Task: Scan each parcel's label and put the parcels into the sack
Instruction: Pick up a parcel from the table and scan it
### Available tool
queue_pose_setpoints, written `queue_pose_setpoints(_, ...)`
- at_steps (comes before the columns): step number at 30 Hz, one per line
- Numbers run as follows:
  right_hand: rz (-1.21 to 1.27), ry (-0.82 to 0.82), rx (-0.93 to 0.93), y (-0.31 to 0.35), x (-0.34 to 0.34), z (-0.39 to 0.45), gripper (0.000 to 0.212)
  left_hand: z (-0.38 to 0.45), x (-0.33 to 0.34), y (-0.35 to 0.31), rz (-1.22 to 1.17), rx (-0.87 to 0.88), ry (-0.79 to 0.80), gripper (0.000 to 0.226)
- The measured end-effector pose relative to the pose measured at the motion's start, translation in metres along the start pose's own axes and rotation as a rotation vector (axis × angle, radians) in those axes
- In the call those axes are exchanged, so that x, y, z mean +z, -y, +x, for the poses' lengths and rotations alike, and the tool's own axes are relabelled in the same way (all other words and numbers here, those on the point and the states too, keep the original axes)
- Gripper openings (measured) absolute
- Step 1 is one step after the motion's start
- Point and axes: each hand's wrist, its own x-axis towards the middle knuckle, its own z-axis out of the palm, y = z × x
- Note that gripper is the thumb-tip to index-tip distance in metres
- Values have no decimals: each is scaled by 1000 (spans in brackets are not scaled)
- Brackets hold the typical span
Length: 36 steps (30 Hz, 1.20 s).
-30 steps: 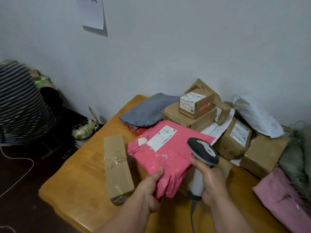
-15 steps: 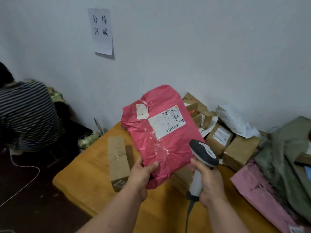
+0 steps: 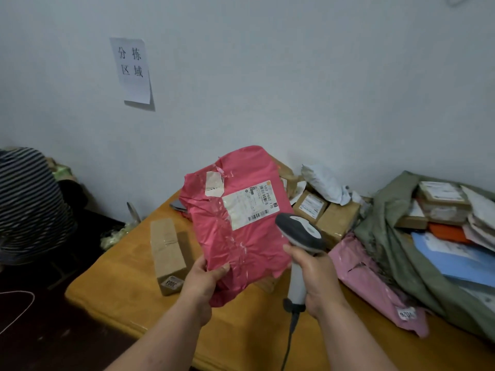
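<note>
The wooden desk (image 3: 112,287) took up most of the lower view, pushed against a pale wall with a paper sign (image 3: 133,70) stuck on it. Off to the right sat the olive-green sack (image 3: 396,236), slumped open on the desk with several parcels already lying in its mouth — a blue one, an orange one, a couple of brown boxes. At the far left edge a person in a striped shirt (image 3: 29,204) was partly in view.

The red parcel (image 3: 235,242) was up in the air over the desk, held roughly upright with its white label (image 3: 249,207) facing the camera, barcode at the label's lower edge. A pink mailer (image 3: 375,285) lay flat just beside the sack, a long cardboard box (image 3: 167,253) rested on the desk left of the red parcel, and more brown boxes (image 3: 326,218) plus a white bag (image 3: 324,183) were piled by the wall.

The left hand (image 3: 203,282) had its grip pinching the red parcel's bottom corner, thumb on the front. The right hand (image 3: 318,277) was wrapped round the handle of the scanner (image 3: 300,234) — its grey head sat just beside the label's barcode end.
</note>
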Motion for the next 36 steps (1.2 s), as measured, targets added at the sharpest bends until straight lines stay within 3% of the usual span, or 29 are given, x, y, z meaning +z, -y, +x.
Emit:
queue_pose_setpoints(6, 126, -24, 36, 13, 6, -7, 17, 7, -2, 0, -7, -23, 42, 32)
queue_pose_setpoints(10, 312, -26, 166, 21, 14, -12, 33, 9, -2, -1, 4, -30, 79, 35)
queue_pose_setpoints(22, 433, 104, 225, 40, 21, -23, 20, 8, 3, 2, -18, -49, 150, 38)
queue_pose_setpoints(36, 534, 149, 270, 38, 22, -20, 17, 4, 15, 0, -80, -65, 199, 37)
